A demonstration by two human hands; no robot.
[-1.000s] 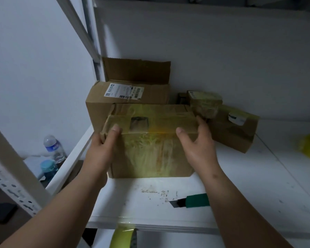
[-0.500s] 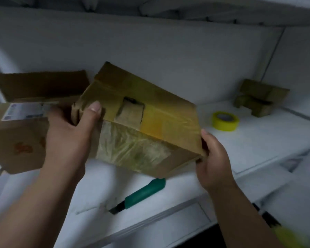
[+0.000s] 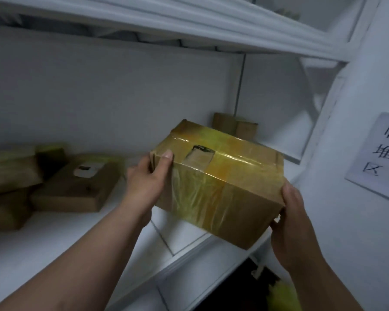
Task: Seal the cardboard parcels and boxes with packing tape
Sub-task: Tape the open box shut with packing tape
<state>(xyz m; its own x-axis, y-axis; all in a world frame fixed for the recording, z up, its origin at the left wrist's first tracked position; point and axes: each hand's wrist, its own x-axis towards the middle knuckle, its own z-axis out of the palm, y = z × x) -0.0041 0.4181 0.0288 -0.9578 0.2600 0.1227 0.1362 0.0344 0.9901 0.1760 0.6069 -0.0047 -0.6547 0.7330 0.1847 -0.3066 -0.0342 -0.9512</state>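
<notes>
Parcel of brown cardboard wrapped in yellowish tape [image 3: 220, 187] has left the white shelf [image 3: 54, 239] — left hand [image 3: 148, 182] and right hand [image 3: 290, 218] grasping its ends, carrying it rightward; sealing looks finished.

- Held box [image 3: 222, 187]: brown cardboard, yellow-tinted glossy tape, dark patch on top.
- Shelf [image 3: 54, 239]: white.
- Left parcels [image 3: 74, 187]: brown; one with white label.
- Wall sign [image 3: 380, 151]: white, black characters.

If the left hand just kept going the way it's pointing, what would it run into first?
Probably nothing soon: the left hand, gripping the taped box, points up and back over bare shelf toward the rear wall. Depth is hard to judge.
</notes>
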